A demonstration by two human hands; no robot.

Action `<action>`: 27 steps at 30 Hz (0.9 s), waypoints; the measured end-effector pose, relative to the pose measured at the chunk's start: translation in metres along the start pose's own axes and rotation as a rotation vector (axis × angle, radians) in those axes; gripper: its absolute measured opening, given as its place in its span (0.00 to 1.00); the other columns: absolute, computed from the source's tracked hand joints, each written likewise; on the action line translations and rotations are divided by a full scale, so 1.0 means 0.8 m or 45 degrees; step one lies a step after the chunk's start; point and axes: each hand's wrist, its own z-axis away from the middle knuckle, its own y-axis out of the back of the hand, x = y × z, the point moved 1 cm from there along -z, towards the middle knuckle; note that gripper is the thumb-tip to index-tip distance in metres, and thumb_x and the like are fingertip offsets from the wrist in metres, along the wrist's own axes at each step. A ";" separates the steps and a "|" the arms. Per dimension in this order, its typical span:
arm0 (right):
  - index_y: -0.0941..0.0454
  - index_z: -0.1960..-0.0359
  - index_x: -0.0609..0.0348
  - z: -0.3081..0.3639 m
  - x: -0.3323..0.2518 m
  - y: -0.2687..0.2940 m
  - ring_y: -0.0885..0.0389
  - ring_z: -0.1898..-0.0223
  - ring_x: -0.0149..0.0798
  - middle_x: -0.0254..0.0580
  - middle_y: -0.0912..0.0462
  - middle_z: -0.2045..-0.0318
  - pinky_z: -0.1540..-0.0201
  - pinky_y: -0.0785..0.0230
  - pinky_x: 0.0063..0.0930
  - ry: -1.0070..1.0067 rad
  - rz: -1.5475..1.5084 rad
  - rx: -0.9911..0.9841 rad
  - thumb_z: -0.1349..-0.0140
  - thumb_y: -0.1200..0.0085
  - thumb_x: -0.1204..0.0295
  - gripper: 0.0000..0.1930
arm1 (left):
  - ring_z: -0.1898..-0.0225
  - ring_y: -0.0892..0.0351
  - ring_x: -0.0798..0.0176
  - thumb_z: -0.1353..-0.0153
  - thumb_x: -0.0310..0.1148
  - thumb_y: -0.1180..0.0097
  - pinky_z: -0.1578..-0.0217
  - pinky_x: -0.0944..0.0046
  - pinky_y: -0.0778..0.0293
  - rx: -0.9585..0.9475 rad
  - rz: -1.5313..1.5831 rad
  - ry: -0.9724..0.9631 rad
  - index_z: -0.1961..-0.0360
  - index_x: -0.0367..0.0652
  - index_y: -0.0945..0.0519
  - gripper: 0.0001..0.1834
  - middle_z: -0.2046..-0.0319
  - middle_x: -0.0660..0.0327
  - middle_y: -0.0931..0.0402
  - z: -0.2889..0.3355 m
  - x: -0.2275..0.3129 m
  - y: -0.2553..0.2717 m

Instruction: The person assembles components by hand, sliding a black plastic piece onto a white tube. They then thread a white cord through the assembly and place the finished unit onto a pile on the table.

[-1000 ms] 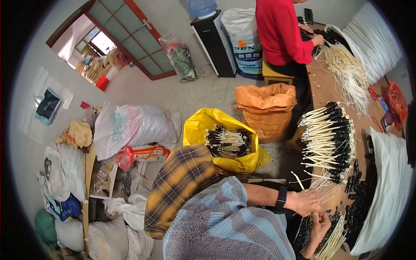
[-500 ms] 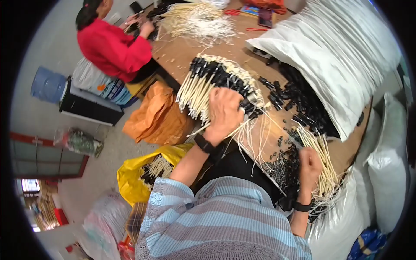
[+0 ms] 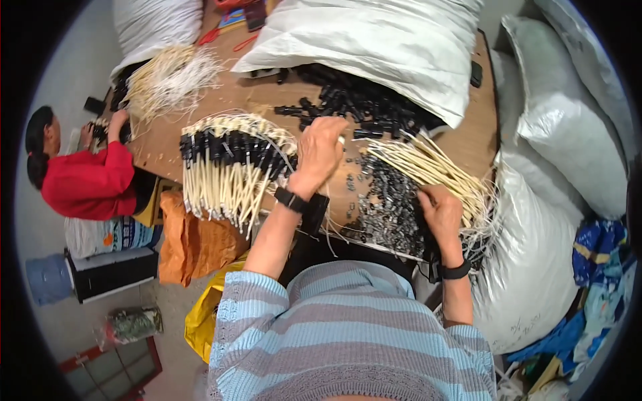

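Observation:
My left hand (image 3: 319, 152) is over the table between the stacked bundle and the loose black parts. Its fingers are bent and closed, with a pale bit showing at the fingertips that I cannot make out. My right hand (image 3: 443, 210) is closed in a pinch at the right edge of a heap of small dark, shiny pieces (image 3: 394, 200); what it pinches is hidden. Left of my left hand lies a thick row of cream cords with black ends (image 3: 221, 157). Beyond my right hand lies a sheaf of loose cream cords (image 3: 438, 167).
A large white sack (image 3: 374, 40) spills black tubular parts (image 3: 341, 100) onto the brown table (image 3: 478, 144). Full white sacks (image 3: 528, 260) stand at the right. A person in red (image 3: 93, 177) works at the left end, near an orange bag (image 3: 194, 240) and a yellow bag (image 3: 204, 314).
The view has swung to the right. My left hand has left the row of black-ended cords and moved toward the loose black parts. My right hand stays by the small pieces.

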 end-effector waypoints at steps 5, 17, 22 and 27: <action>0.21 0.70 0.57 0.004 0.040 0.004 0.22 0.71 0.51 0.45 0.22 0.74 0.69 0.32 0.41 -0.039 0.371 -0.002 0.50 0.41 0.74 0.05 | 0.52 0.24 0.52 0.47 0.21 0.47 0.53 0.54 0.26 -0.320 0.043 -0.093 0.59 0.46 0.16 0.15 0.57 0.58 0.19 -0.023 0.007 -0.061; 0.25 0.75 0.57 -0.007 0.037 -0.004 0.25 0.68 0.46 0.43 0.25 0.74 0.62 0.41 0.37 0.150 0.335 -0.048 0.54 0.44 0.75 0.05 | 0.69 0.27 0.52 0.49 0.23 0.43 0.67 0.53 0.28 -0.333 -0.156 -0.125 0.59 0.52 0.14 0.17 0.74 0.57 0.31 -0.003 0.000 -0.060; 0.27 0.75 0.58 -0.014 0.029 -0.005 0.26 0.70 0.48 0.45 0.25 0.76 0.63 0.40 0.39 0.132 0.330 -0.043 0.54 0.44 0.74 0.05 | 0.68 0.27 0.55 0.50 0.26 0.40 0.65 0.56 0.29 -0.152 -0.009 -0.089 0.59 0.48 0.18 0.15 0.73 0.58 0.30 0.004 0.009 -0.041; 0.23 0.66 0.61 -0.010 0.010 0.011 0.24 0.76 0.51 0.49 0.23 0.79 0.72 0.34 0.36 0.197 -0.180 -0.012 0.44 0.45 0.75 0.05 | 0.62 0.25 0.64 0.43 0.31 0.45 0.60 0.64 0.30 -0.272 0.507 0.279 0.58 0.45 0.23 0.11 0.64 0.61 0.23 0.038 0.008 -0.019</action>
